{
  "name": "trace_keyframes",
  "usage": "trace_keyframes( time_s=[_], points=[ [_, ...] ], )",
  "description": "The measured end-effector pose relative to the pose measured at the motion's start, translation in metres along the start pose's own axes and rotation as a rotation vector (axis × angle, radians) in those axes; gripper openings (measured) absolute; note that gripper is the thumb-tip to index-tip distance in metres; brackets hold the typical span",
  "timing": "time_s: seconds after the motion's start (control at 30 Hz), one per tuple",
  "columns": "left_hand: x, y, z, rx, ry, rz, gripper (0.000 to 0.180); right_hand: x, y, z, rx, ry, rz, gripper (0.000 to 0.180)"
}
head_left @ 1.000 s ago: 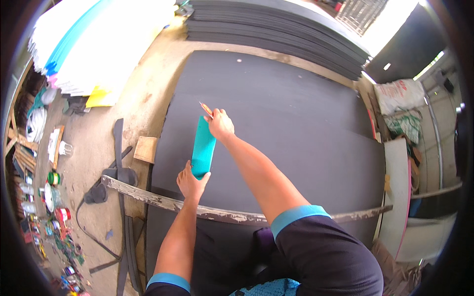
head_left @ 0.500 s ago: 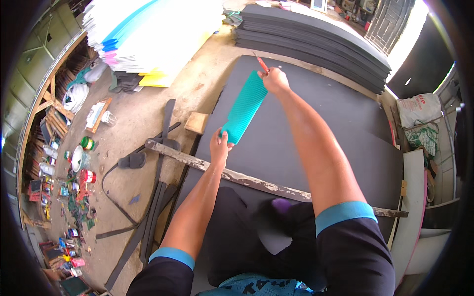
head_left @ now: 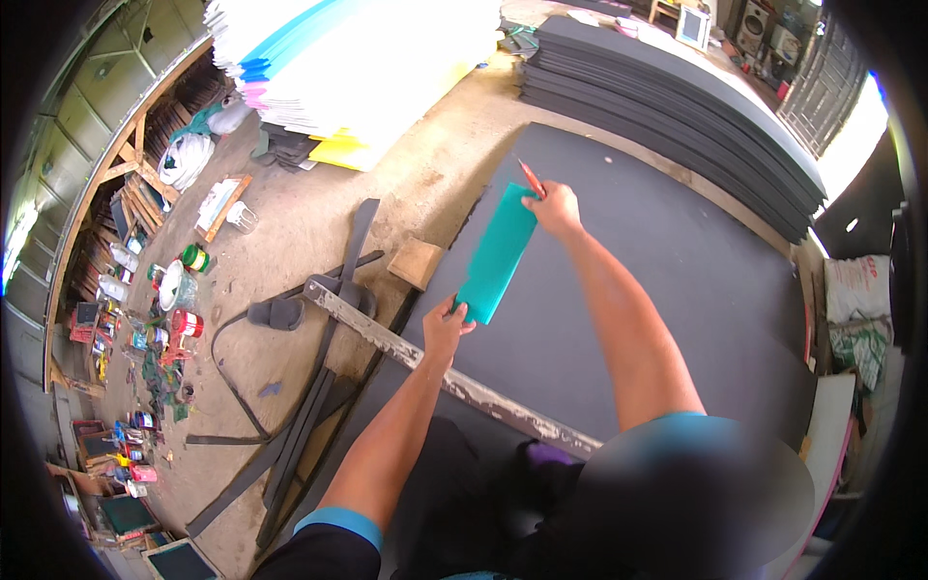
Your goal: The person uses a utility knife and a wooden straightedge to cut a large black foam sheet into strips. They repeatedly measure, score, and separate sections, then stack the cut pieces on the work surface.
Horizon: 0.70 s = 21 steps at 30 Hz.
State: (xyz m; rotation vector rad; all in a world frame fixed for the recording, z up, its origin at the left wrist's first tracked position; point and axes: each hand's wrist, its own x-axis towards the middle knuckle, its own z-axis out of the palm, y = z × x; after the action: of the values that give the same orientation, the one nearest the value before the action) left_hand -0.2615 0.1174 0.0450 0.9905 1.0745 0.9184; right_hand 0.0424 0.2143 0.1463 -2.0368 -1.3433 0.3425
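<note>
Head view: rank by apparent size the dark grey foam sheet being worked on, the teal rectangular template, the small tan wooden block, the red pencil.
1. Dark grey foam sheet
2. Teal rectangular template
3. Small tan wooden block
4. Red pencil, thin, partly hidden by the right hand

The fisheye view bends things, but the gaps are clear.

Both arms stretched forward from the lower edge, bare below blue-cuffed short sleeves. Left hand (head_left: 447, 327) low and near, fingers curled, thumb side up, pinching closed. Right arm reaching further out, nearly straight, wrist bent slightly left. Right hand (head_left: 556, 208) fisted in a tight grip, knuckles up, well ahead of the left.
</note>
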Motion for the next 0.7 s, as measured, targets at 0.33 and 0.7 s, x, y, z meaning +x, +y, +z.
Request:
trace_keyframes(
  time_s=[0.33, 0.7],
  points=[
    [0.106, -0.02, -0.015, 0.601, 0.215, 0.05, 0.039, 0.052, 0.059, 0.12, 0.031, -0.114, 0.285, 0.046],
    [0.172, -0.037, 0.0, 0.879, 0.328, 0.04, 0.044, 0.117, 0.078, 0.172, -0.051, -0.071, 0.248, 0.042]
  ],
)
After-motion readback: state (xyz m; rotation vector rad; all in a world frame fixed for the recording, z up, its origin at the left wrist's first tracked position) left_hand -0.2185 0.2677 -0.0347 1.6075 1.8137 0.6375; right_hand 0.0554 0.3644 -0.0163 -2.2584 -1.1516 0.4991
